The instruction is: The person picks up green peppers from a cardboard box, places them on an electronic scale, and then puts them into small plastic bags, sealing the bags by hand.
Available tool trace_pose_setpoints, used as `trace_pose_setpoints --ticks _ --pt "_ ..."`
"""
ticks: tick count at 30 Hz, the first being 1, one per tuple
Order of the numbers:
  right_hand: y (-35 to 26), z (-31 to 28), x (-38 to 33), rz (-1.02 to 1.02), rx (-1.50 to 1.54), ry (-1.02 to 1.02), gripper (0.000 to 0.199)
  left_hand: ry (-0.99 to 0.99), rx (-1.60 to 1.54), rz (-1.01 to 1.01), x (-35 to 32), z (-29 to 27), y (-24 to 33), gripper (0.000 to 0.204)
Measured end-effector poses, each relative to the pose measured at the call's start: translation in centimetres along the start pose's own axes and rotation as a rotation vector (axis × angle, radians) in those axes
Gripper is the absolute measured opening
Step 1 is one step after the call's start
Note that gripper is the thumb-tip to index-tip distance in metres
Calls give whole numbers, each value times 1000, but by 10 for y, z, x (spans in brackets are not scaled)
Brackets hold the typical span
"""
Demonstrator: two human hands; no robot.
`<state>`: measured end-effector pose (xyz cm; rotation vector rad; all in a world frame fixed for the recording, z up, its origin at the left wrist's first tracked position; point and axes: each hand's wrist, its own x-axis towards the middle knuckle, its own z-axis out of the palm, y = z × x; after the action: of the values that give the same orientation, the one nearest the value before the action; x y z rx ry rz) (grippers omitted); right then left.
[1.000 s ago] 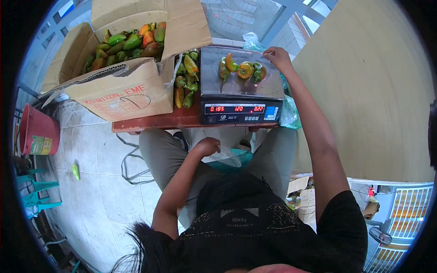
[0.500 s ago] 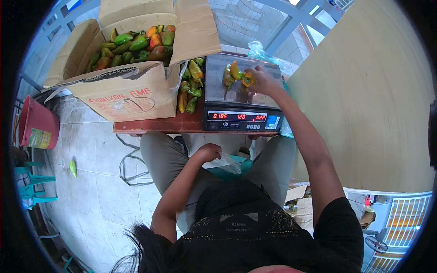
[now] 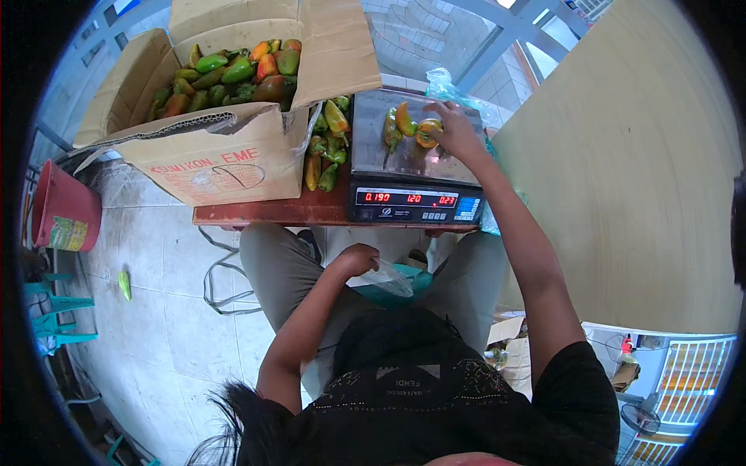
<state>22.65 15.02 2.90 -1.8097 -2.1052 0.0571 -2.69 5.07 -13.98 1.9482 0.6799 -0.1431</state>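
On the steel pan of the digital scale lie three peppers: a mottled green one, a curved orange-yellow one and a rounder orange one. My right hand is just right of the round pepper, its fingers apart and curved, the fingertips close to or touching its side. Above my lap, my left hand is closed on the edge of a clear plastic bag. The bag hangs between my knees over a teal plastic piece; what is inside it cannot be made out.
A cardboard box full of green, orange and red peppers stands on the left of the red-brown table. More peppers are packed between box and scale. A wooden panel rises at right. On the floor are a red bucket and a strap.
My right hand has loosened from the round pepper, its fingers spreading up and to the right. The pepper now rests on the pan. My left hand stays on the bag.
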Motion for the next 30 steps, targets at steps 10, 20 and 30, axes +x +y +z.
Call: trace_pose_setpoints --ticks 10,20,30 --pt "-19 36 20 -26 3 92 30 -15 22 27 5 2 -8 21" --pt "-11 25 27 54 24 108 21 33 0 84 5 5 -10 19" --pt "-53 45 23 -481 -502 -53 30 58 32 67 7 6 -10 20"
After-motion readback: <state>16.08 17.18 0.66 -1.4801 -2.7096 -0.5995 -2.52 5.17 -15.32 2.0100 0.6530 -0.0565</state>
